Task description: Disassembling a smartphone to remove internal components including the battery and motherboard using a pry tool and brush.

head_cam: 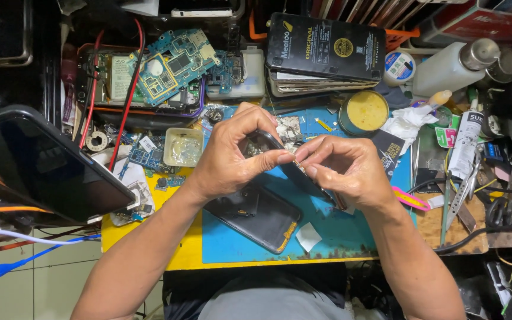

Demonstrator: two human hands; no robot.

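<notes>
A blue work mat (327, 231) lay under both hands, with a dark phone back cover (256, 216) at 6 o'clock of them. Left hand (229, 157) and right hand (348, 172) both pinched a thin dark phone frame (294, 172), fingertips meeting over a tiny gold part (297, 161), above mat centre.

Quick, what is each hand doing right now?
Left hand: closed, pinching the dark phone part.
Right hand: closed, gripping the same part.

A dark, slim phone frame (291, 169) is tilting edge-up at frame centre, running diagonally, partly hidden by fingers.
</notes>
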